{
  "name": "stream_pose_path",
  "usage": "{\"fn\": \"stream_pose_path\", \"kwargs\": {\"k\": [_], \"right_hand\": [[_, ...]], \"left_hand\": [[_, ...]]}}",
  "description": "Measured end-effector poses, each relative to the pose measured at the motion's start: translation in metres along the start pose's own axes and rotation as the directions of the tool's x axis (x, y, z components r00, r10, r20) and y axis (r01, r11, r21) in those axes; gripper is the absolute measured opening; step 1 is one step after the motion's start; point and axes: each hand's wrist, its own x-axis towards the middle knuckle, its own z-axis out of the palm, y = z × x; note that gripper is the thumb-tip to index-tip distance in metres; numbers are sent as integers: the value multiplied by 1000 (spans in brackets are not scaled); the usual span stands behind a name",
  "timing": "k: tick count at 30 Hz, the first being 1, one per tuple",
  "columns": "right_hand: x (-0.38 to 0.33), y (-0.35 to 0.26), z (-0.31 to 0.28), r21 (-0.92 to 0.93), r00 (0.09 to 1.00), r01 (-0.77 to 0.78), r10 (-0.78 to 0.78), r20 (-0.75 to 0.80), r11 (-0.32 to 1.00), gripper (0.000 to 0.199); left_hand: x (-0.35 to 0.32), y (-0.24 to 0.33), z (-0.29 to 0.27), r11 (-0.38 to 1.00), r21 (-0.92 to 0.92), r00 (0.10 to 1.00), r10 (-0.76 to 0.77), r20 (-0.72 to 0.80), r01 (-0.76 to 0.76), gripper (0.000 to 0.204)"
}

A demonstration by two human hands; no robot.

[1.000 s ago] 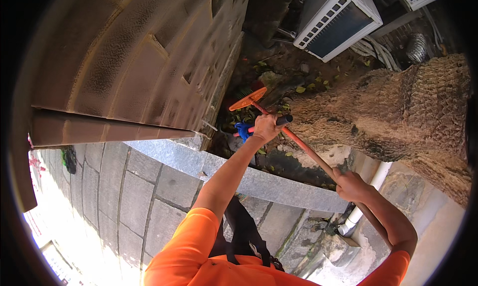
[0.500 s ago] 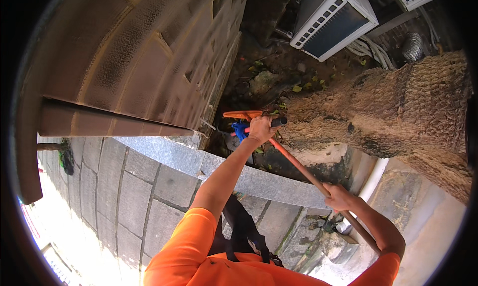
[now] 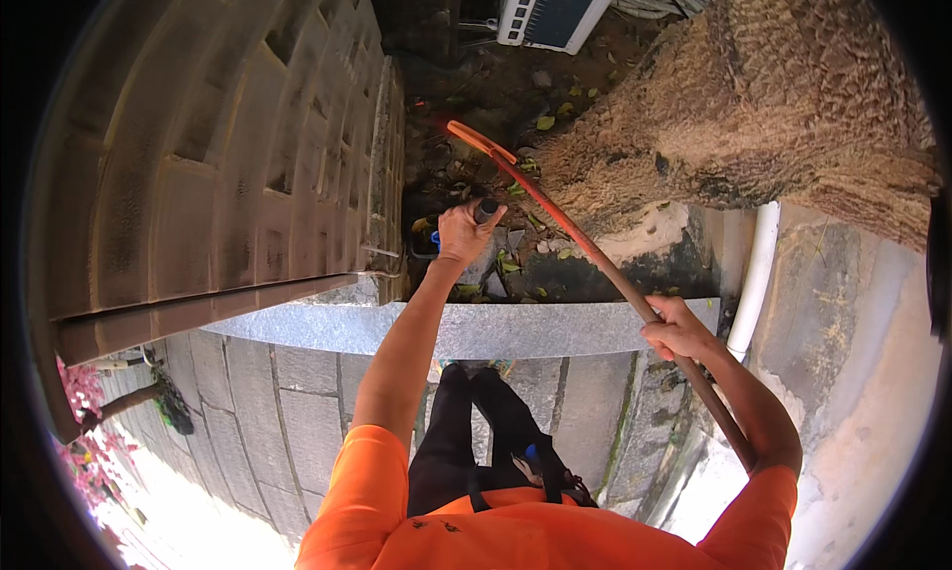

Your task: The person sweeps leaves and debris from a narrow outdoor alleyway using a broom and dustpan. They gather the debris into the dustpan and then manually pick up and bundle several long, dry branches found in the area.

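My right hand (image 3: 677, 330) is wrapped round the reddish-brown stick of a broom (image 3: 592, 248), whose far end carries a narrow orange head (image 3: 481, 140). That head is above the leaf-strewn soil beside the tree trunk. My left hand (image 3: 466, 233) grips a handle with a round black end (image 3: 485, 211), which pokes out past the thumb. A bit of blue (image 3: 434, 239) shows beside that hand, with a dark edge around it. What the black-ended handle belongs to is mostly hidden under my hand.
A brick wall (image 3: 228, 153) rises on the left. A thick tree trunk (image 3: 764, 114) leans in from the right, near a white pipe (image 3: 756, 282). A white air-conditioner unit (image 3: 558, 9) stands at the back. A grey stone kerb (image 3: 555, 330) edges the soil bed before paving slabs (image 3: 322, 411).
The broom head has swung forward, away from my left hand. My left hand has moved left and slightly nearer, with the black-ended handle. The view has shifted.
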Motion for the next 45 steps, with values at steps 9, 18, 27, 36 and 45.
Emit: {"fn": "stream_pose_path", "kwargs": {"k": [9, 18, 27, 36, 45], "right_hand": [[-8, 46, 12, 188, 996, 94, -92, -21, 978, 37], [-25, 78, 19, 300, 995, 83, -95, 23, 950, 38], [83, 94, 18, 139, 981, 162, -174, 82, 977, 16], [-63, 91, -18, 288, 969, -135, 65, 240, 948, 28], [45, 109, 8, 25, 981, 84, -87, 172, 996, 16]], "left_hand": [[13, -1, 30, 966, -236, 986, 71, -149, -105, 53], [46, 11, 52, 983, -181, 999, -5, -46, -4, 40], [56, 25, 63, 986, -165, 1000, -8, -1, 8, 37], [44, 22, 58, 961, -270, 997, 55, -48, -66, 43], [49, 17, 55, 967, -251, 999, 26, -48, -37, 41]]}}
